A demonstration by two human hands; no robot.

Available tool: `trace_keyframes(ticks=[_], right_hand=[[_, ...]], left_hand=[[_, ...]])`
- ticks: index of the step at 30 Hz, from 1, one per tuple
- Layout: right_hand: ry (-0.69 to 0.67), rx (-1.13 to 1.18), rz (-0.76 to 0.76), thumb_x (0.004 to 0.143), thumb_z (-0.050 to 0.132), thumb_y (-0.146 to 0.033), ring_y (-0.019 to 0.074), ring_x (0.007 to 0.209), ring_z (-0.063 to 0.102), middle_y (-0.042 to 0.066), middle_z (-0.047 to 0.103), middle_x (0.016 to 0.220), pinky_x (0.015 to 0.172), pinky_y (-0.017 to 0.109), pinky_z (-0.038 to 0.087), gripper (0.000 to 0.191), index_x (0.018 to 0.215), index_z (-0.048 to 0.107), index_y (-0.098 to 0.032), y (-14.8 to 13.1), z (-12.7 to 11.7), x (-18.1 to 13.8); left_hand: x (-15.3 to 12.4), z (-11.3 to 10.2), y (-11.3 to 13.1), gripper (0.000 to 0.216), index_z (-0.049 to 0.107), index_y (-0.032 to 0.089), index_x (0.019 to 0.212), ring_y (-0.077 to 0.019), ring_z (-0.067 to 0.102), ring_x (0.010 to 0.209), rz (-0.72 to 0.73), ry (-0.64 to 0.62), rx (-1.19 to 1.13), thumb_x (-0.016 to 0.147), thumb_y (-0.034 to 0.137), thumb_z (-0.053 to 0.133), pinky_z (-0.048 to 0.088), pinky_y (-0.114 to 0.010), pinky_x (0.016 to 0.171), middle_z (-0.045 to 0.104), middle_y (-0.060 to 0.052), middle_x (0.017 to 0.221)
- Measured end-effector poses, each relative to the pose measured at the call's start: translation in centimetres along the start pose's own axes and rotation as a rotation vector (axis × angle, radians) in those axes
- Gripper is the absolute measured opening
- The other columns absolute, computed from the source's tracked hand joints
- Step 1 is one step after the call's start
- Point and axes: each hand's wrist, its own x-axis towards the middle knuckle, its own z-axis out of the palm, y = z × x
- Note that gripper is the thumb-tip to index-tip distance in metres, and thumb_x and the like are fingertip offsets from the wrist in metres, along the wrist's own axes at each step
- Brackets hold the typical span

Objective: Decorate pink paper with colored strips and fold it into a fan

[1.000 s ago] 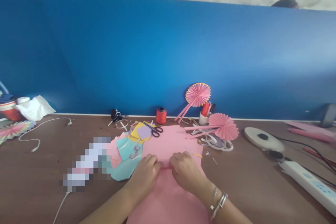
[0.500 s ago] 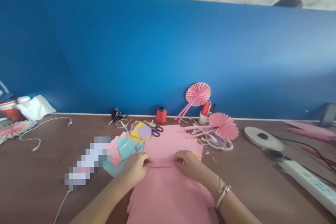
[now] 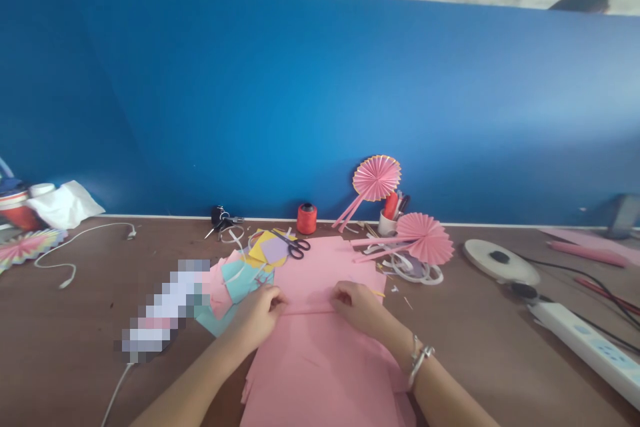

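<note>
Pink paper (image 3: 325, 367) lies in a stack of sheets in front of me, reaching to the table's near edge. Across it runs a narrow folded edge, with my left hand (image 3: 267, 310) pinching its left end and my right hand (image 3: 350, 303) pinching its right end. Both hands have curled fingers, and the fingertips are partly hidden. Just beyond the sheets, black-handled scissors (image 3: 299, 248) rest on yellow and purple paper pieces (image 3: 267, 248). A pleated pink paper fan (image 3: 425, 239) lies to the right, behind my right hand.
Another pink fan (image 3: 377, 178) leans by a pen cup (image 3: 387, 222). A red thread spool (image 3: 307, 219) stands against the blue partition (image 3: 225, 93). At right are a white round disc (image 3: 500, 261) and a power strip (image 3: 590, 347); at left, a white cable (image 3: 95, 228). Beyond the partition, a person's hair shows.
Both hands keep their pinch on the folded edge, which sits slightly higher in view. The view has shifted a little, and the person's head beyond the partition appears farther right.
</note>
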Motion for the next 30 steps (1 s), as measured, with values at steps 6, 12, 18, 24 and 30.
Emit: trace_keyframes(ticks=[6, 12, 18, 24, 30], right_hand=[[-0.007, 0.008, 0.021, 0.069, 0.047, -0.013, 0.0113, 0.058, 0.052, 0.001, 0.062, 0.064, 0.054, 0.02, 0.034, 0.014, 0.067, 0.06, -0.016, -0.24, -0.01, 0.08], [0.004, 0.031, 0.036, 0.068, 0.048, -0.014, 0.0117, 0.058, 0.052, 0.002, 0.063, 0.064, 0.053, 0.02, 0.034, 0.013, 0.067, 0.061, -0.016, -0.01, 0.12, 0.18], [-0.014, -0.003, 0.062, 0.067, 0.048, -0.013, 0.0113, 0.058, 0.051, 0.002, 0.062, 0.063, 0.052, 0.02, 0.033, 0.011, 0.065, 0.059, -0.015, -0.28, 0.06, 0.17], [-0.026, -0.042, 0.045, 0.066, 0.048, -0.01, 0.011, 0.058, 0.05, 0.002, 0.061, 0.064, 0.053, 0.02, 0.032, 0.011, 0.064, 0.058, -0.016, -0.76, -0.31, -0.03], [-0.021, -0.049, 0.033, 0.068, 0.049, -0.011, 0.0113, 0.059, 0.05, 0.002, 0.061, 0.064, 0.053, 0.02, 0.031, 0.011, 0.065, 0.058, -0.016, -0.49, -0.13, 0.03]], left_hand=[[-0.07, -0.01, 0.01, 0.015, 0.064, 0.02, 0.083, -0.0163, 0.061, 0.087, -0.017, -0.018, 0.015, 0.078, 0.019, 0.05, 0.041, -0.025, 0.076, 0.068, -0.002, 0.091], [-0.09, 0.02, -0.09, 0.016, 0.064, 0.02, 0.082, -0.0162, 0.061, 0.086, -0.011, -0.011, 0.011, 0.078, 0.02, 0.049, 0.041, -0.025, 0.076, 0.069, -0.002, 0.089], [-0.11, 0.03, -0.12, 0.016, 0.064, 0.02, 0.082, -0.016, 0.061, 0.087, 0.002, -0.015, 0.014, 0.077, 0.017, 0.049, 0.041, -0.025, 0.077, 0.068, -0.003, 0.091], [-0.15, 0.18, -0.08, 0.015, 0.062, 0.02, 0.078, -0.0154, 0.059, 0.086, 0.035, 0.001, 0.044, 0.077, 0.015, 0.048, 0.04, -0.025, 0.077, 0.066, -0.002, 0.089], [-0.3, -0.02, 0.16, 0.015, 0.059, 0.02, 0.077, -0.0156, 0.058, 0.085, 0.061, 0.012, 0.052, 0.077, 0.013, 0.047, 0.039, -0.025, 0.076, 0.064, -0.001, 0.085]])
